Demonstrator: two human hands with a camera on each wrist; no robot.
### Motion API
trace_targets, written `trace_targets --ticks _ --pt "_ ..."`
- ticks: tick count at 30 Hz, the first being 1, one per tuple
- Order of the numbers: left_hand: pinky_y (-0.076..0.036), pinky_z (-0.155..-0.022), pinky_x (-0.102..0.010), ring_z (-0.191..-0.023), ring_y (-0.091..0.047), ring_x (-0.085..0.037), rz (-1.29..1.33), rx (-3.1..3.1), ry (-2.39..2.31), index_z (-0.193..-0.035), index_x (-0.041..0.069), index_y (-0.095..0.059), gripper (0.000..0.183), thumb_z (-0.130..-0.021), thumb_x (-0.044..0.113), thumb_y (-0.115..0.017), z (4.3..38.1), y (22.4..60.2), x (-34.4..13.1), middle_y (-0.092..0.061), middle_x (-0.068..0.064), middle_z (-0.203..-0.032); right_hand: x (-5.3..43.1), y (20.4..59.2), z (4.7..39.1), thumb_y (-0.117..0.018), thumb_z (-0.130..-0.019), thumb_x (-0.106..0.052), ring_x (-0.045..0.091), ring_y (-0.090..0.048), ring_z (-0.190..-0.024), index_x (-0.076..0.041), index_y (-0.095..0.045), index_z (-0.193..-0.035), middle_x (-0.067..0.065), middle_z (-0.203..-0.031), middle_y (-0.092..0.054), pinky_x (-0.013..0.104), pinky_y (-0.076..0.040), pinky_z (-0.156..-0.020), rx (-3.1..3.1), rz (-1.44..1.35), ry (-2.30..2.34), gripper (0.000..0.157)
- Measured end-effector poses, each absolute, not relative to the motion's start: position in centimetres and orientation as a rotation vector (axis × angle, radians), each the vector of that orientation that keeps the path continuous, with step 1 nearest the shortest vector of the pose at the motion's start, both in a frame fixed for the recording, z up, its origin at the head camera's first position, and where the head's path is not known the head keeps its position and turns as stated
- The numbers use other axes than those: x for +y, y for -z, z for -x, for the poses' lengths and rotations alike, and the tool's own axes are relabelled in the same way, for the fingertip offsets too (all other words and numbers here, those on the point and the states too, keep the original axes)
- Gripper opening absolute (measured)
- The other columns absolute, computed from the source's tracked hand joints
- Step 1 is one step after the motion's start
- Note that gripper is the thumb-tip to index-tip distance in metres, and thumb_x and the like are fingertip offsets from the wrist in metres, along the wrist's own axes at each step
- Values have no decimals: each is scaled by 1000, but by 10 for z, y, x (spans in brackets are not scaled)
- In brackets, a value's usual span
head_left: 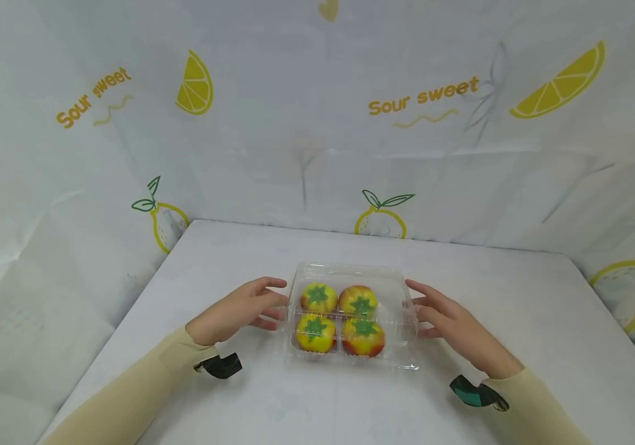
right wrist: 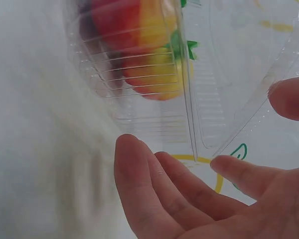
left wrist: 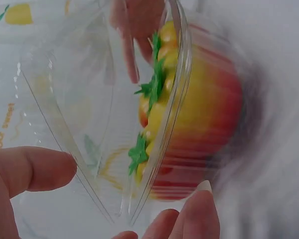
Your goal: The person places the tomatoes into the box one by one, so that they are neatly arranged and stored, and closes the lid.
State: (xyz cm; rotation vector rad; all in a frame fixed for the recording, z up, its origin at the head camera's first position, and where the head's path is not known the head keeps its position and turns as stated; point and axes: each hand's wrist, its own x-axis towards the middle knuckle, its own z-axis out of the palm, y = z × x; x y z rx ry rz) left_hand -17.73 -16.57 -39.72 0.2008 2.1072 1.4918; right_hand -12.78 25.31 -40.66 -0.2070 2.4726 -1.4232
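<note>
A clear plastic clamshell box (head_left: 397,346) sits on the table between both hands. Inside it are several yellow-and-red fruits (head_left: 318,299) with green leafy tops, like persimmons, set toward its left side. The lid (left wrist: 82,69) is tilted up from the base, making a V in both wrist views. My left hand (head_left: 245,309) is at the box's left side, thumb at the lid's edge and fingers extended by the base. On the opposite side, my right hand (head_left: 451,321) has its thumb at the lid's edge, its fingers loosely extended beside the box.
The white table (head_left: 239,402) stretches around the box. Behind it and along the sides hangs a white sheet (head_left: 272,123) printed with lemons and words. Each wrist wears a dark strap-like piece below the cuff.
</note>
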Motion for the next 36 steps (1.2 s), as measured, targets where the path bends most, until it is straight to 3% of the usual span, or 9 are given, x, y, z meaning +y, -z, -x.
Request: trace_targets --ticks 8,14,18,26,36 --pt "-68 -84 -37 -97 -80 -25 -137 1943 -1532 -157 4 -49 60 -104 29 -63 153 399 -166 -69 -19 -136 253 413 110 -58 -113 -36 26 -71 -120 -9 -23 -172 24 -149 -62 38 -67 -93 2489 99 1381 73" --pt "-69 -78 -36 -90 -82 -28 -144 1871 -1546 -154 0 -50 58 -102 23 -63 144 403 -166 -71 -20 -120 254 414 89 -56 -114 -25 18 -73 -99 -3 -19 -170 18 -123 -72 31 -66 -85 2319 158 1504 71" --pt "-69 -80 -34 -91 -82 -28 -153 1820 -1570 -153 -1 -51 58 -102 22 -65 144 407 -166 -73 -18 -112 253 413 81 -57 -111 -18 23 -76 -97 -2 -12 -171 16 -111 -71 36 -67 -84 2137 238 1615 76" --pt "-68 -85 -33 -90 -80 -22 -244 1861 -1578 -152 -4 -52 56 -102 17 -65 150 411 -163 -80 -13 -96 247 412 85 -63 -108 -16 26 -76 -97 -5 -5 -172 15 -110 -69 37 -67 -85 2093 188 1635 87" --pt "-66 -93 -34 -93 -79 -20 -277 1910 -1570 -154 0 -51 57 -101 17 -66 160 411 -158 -80 -10 -103 244 416 100 -63 -107 -15 25 -74 -97 -4 -2 -172 14 -107 -70 34 -66 -84 2146 122 1608 89"
